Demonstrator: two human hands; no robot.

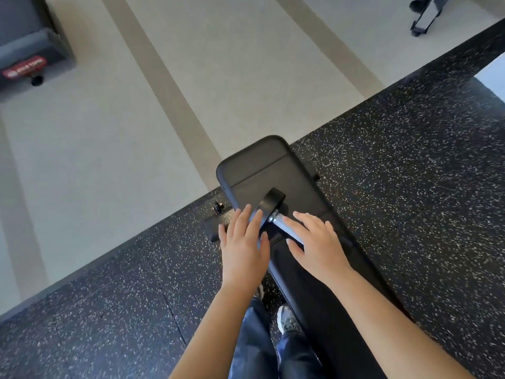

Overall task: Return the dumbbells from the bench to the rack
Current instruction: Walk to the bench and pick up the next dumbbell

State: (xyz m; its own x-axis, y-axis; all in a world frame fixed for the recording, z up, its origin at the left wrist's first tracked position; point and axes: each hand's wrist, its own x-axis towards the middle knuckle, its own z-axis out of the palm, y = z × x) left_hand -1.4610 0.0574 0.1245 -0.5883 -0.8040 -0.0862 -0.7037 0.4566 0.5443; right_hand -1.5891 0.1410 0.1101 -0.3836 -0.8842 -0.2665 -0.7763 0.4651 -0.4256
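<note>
A dumbbell [269, 207] with a black round head and a silver handle lies on the black padded bench [254, 170], which runs from the middle of the view toward the lower right. My right hand [317, 242] lies over the handle with straight, spread fingers and hides the dumbbell's near end. My left hand [243, 242] hovers at the bench's left edge, fingers straight, its fingertips at the black head. Neither hand grips anything. No rack is in sight.
The bench stands on black speckled rubber flooring [410, 173] that borders pale flooring [109, 160] with darker stripes. A dark machine base [32, 50] with a red label sits top left, another piece of equipment [426, 15] top right. My legs and shoes [287, 321] are beside the bench.
</note>
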